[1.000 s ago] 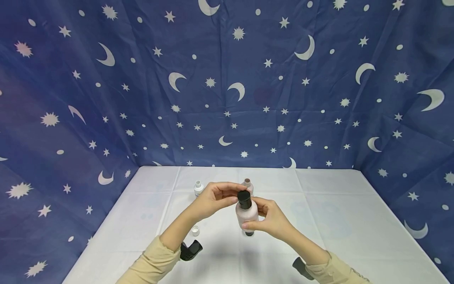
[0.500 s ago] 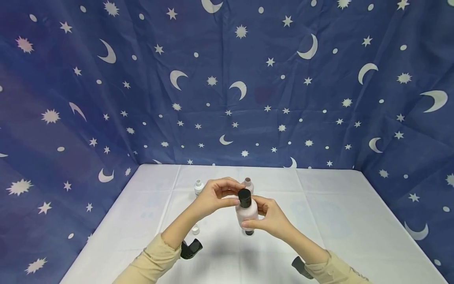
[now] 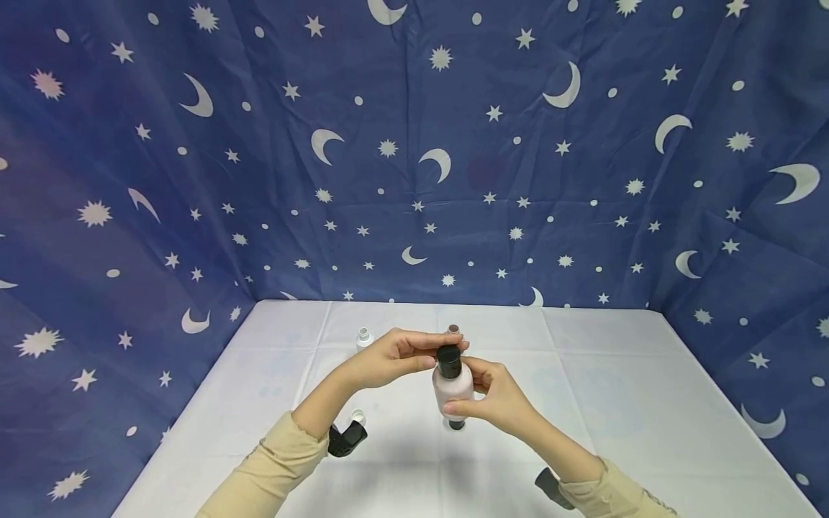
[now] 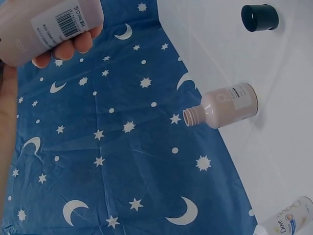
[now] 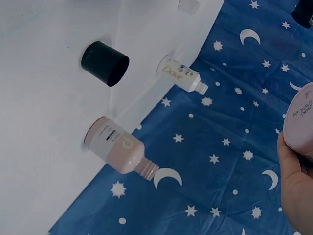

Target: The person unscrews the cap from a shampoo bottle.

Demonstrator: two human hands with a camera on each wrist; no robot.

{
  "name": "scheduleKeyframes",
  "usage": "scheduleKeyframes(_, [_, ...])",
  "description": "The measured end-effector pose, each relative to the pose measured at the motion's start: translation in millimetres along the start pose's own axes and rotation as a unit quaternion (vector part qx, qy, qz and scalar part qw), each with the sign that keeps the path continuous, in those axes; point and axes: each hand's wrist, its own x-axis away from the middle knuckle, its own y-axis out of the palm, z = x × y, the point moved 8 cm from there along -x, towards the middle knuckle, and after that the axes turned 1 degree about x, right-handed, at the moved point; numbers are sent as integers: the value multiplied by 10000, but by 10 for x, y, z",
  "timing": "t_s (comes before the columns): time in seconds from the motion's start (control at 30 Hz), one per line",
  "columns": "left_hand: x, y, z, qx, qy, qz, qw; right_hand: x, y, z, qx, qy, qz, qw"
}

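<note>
My right hand (image 3: 495, 399) grips a pale pink bottle (image 3: 452, 394) by its body and holds it upright over the table, its black cap (image 3: 449, 362) on top. My left hand (image 3: 388, 361) pinches that cap, thumb at its near left side and fingers stretched along the far side. The held bottle's barcode label (image 4: 66, 22) shows in the left wrist view, its printed base (image 5: 301, 117) in the right wrist view. Behind the left hand stands another pink bottle (image 5: 117, 144), uncapped, its threaded neck bare.
A small white Dove bottle (image 5: 178, 73), uncapped, stands at the back left. On the table lie a second black cap (image 5: 105, 63), below the held bottle, and a small white cap (image 3: 358, 416) near the left forearm. A blue star-patterned cloth (image 3: 414, 180) rises behind the white table (image 3: 602, 403).
The left fingers have slid rightward along the far side of the cap, reaching past it now. The right hand and the bottle stay nearly in place.
</note>
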Motion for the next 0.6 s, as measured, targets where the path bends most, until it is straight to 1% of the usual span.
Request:
scheduleKeyframes(0.13, [-13,-19,-14,114,-107,160,9997,5,14,1,-35,-28,-31,10000])
scheduleKeyframes(0.3, [-28,-75,-28,85,-299,555,9980,6,25,12,-36,-6,-33,10000])
scheduleKeyframes(0.43, [-36,-114,-43,-39,-412,768,9962,2,26,21,5,52,-24,10000])
scheduleKeyframes(0.6, [-35,-135,-17,-350,-435,920,9942,3,33,24,-2,51,-39,10000])
